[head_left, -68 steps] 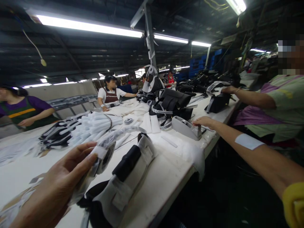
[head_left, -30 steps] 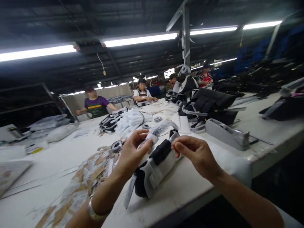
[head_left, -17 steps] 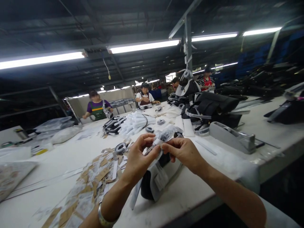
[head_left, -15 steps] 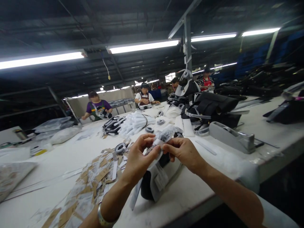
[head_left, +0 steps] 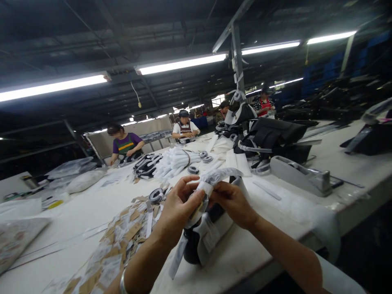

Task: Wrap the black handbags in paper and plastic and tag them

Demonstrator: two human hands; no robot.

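Note:
Both hands are closed on a curved strap (head_left: 223, 174) wrapped in clear film, above a bag. My left hand (head_left: 180, 202) pinches it at a white band (head_left: 205, 188), thumb on the near side. My right hand (head_left: 234, 204) grips the strap just right of that band, its fingertips partly hidden. Below the hands the black and pale grey bag (head_left: 211, 232) rests on the table, with film on its surface. A loose wrapped strip (head_left: 178, 259) hangs down at its left side.
Small plastic packets and brown card pieces (head_left: 122, 241) are heaped left. Behind lie grey rolls (head_left: 156, 196), white wrapped strips (head_left: 174, 161) and black bags (head_left: 272, 134). A grey tape dispenser (head_left: 298, 175) stands right, near the table edge (head_left: 352, 204). Several people sit across the table.
The wrapped strap now arches out to the right, and the white band shows more plainly between my hands. Across the table, the person in purple has lowered their hands to the table.

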